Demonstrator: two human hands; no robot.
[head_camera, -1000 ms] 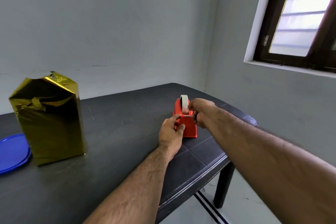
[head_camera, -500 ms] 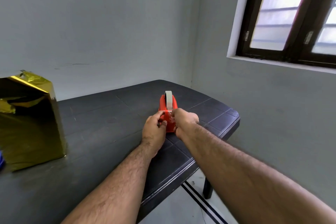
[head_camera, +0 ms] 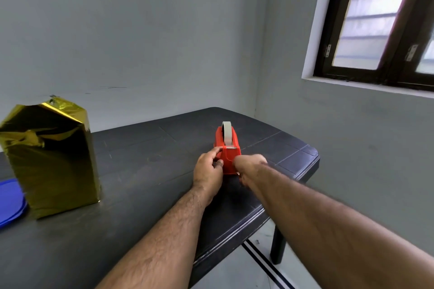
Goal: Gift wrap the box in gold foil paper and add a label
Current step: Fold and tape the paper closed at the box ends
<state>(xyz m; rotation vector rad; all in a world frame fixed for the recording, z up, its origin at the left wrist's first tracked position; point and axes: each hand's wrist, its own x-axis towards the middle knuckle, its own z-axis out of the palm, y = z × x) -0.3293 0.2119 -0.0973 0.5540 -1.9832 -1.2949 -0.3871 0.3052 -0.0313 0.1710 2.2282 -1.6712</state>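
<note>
1. The left hand, at frame centre, grips the red tape dispenser, fingers curled round its side.
2. The right hand is blurred beside it; its grip cannot be told.
3. The gold-wrapped box stands upright at frame left.

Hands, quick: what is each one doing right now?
Left hand: fingers curled round the side of the red tape dispenser, holding it.
Right hand: blurred in front of the dispenser; cannot tell whether it pinches anything.
</note>
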